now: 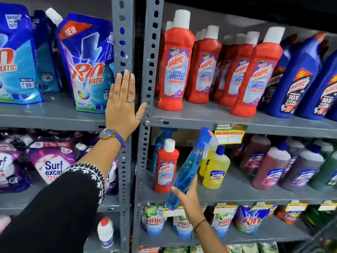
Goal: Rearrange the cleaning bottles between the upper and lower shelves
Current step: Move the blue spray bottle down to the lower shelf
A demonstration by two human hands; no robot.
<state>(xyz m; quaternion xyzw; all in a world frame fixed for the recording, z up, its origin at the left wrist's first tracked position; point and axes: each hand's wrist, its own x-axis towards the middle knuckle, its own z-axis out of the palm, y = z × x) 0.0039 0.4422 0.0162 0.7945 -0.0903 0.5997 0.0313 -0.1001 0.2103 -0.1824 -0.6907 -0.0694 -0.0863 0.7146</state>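
Observation:
My right hand (pixel 188 198) grips a blue spray bottle (pixel 187 168) by its lower body and holds it tilted in front of the lower shelf (pixel 237 195). Behind it on that shelf stand one red Harpic bottle (pixel 165 166), a second blue spray bottle (pixel 161 139) and yellow Lizol bottles (pixel 216 169). On the upper shelf (pixel 200 117) stand several red Harpic bottles (pixel 175 64) with white caps. My left hand (pixel 124 105) rests flat and open against the grey upright post (pixel 124 42), holding nothing.
Blue Harpic bottles (pixel 291 77) fill the upper shelf's right end. Pink and dark Lizol bottles (pixel 269 165) stand at the lower right. Rin pouches (pixel 87 66) and Surf Excel pouches (pixel 52 161) fill the left rack. Ariel pouches (pixel 155 220) sit below. A price tag (pixel 230 133) hangs on the shelf edge.

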